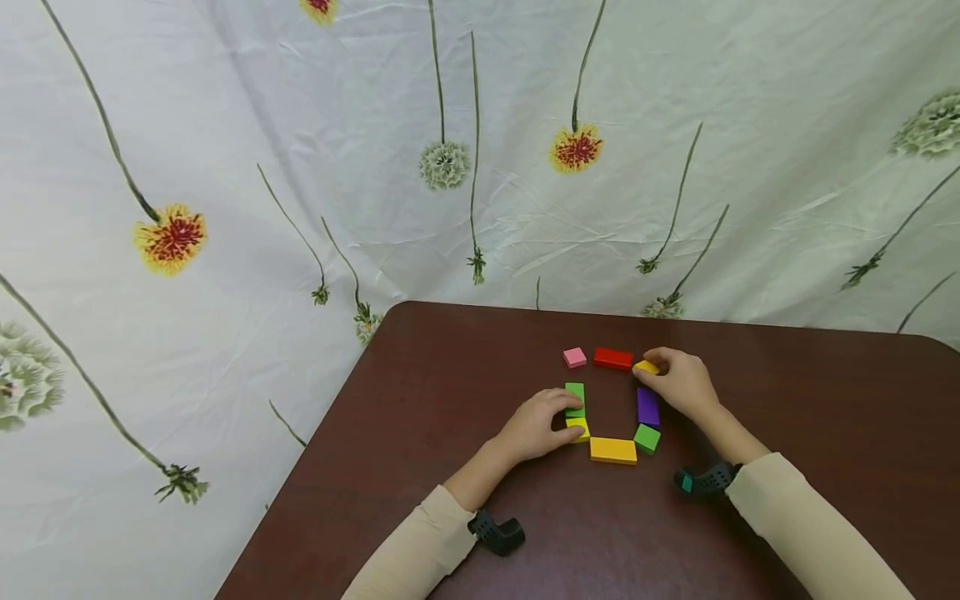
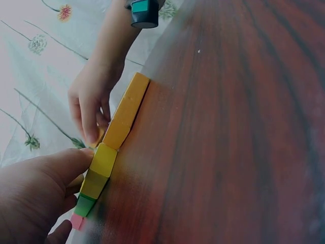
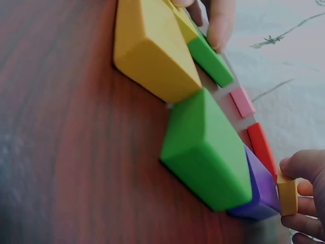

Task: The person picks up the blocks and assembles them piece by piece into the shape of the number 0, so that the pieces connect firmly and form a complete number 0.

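My right hand (image 1: 681, 385) pinches a small orange block (image 3: 288, 197) between thumb and fingers, at the right end of a red block (image 1: 613, 358) and just beyond a purple block (image 1: 648, 407). On the other side, my left hand (image 1: 534, 423) rests over two blocks, its fingers loosely bent. Its thumb touches a yellow block (image 2: 104, 159), and its forefinger lies at a green block (image 3: 210, 62). A long orange block (image 1: 612, 452) and a second green block (image 1: 647, 439) make up the near side of a rough rectangle of blocks.
A pink block (image 1: 574, 357) stands at the far left corner, apart from the red block. The blocks are on a dark reddish-brown table (image 1: 450, 367). Behind the table hangs a pale cloth (image 1: 510, 183) printed with flowers. Each wrist wears a dark band.
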A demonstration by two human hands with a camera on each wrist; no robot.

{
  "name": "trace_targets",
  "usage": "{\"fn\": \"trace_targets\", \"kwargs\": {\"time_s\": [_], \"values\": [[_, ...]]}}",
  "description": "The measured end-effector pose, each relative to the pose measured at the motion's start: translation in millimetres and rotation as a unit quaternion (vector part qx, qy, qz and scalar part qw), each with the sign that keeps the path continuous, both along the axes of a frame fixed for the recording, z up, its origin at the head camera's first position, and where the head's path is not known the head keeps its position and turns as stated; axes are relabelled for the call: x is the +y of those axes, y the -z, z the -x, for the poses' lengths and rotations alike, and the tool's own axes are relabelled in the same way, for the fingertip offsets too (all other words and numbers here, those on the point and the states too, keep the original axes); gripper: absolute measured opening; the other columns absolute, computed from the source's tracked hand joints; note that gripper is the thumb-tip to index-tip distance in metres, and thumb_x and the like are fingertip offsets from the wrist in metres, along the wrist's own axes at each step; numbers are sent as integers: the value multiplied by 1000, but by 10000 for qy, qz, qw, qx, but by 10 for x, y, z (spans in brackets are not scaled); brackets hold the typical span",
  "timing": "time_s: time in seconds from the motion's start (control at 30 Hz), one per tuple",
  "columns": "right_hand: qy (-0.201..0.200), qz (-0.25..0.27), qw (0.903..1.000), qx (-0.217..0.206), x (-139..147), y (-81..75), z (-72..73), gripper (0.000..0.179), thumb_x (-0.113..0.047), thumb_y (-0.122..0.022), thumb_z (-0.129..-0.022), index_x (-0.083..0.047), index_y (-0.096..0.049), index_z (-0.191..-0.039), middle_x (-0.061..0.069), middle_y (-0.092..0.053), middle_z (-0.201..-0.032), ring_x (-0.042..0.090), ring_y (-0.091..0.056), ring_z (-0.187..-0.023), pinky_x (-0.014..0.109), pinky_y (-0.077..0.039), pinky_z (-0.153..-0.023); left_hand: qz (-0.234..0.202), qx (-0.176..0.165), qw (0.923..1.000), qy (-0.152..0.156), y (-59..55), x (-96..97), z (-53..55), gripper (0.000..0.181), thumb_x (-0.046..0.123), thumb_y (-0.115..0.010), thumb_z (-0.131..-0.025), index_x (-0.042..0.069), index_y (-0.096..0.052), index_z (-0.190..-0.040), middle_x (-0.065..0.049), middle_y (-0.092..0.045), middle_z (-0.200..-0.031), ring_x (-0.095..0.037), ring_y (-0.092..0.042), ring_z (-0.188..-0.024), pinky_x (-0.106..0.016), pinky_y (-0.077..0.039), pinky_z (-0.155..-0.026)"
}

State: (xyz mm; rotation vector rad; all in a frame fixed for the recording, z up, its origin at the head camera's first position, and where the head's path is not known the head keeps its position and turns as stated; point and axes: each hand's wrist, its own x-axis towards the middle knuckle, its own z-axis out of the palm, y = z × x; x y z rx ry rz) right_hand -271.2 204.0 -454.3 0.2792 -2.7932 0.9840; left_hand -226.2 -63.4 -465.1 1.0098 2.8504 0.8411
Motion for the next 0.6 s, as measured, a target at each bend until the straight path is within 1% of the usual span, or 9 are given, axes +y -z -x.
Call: {"fn": "trace_targets", "kwargs": {"time_s": [0.23,0.4,0.6], "values": [[186,-202,9996,-66,-100,32,-26,39,-23,-71,-89,7,-65,-114,24,-66,-104,34,-61,-89,48,-52,-79,25,-25,10000,-9,0,2,3,39,28,-69,-92,10,-64,-126,-3,-60,-129,-20,-49,-126,-32,-38,-106],[223,-303,9993,-54,-148,63,-40,38,-22,-70,-88,7,-66,-113,25,-65,-108,36,-61,-92,49,-52,-80,25,20,10000,17,10,-1,6,38,29,-69,-92,10,-64,-125,-2,-60,-128,-19,-50,-125,-32,-39,-105],[268,-438,9986,-111,-196,85,-39,39,-22,-70,-87,7,-66,-112,26,-63,-110,36,-61,-92,49,-52,-80,12,36,10000,44,12,-14,5,38,28,-69,-92,9,-64,-125,-2,-60,-128,-20,-50,-125,-32,-39,-105]]}}
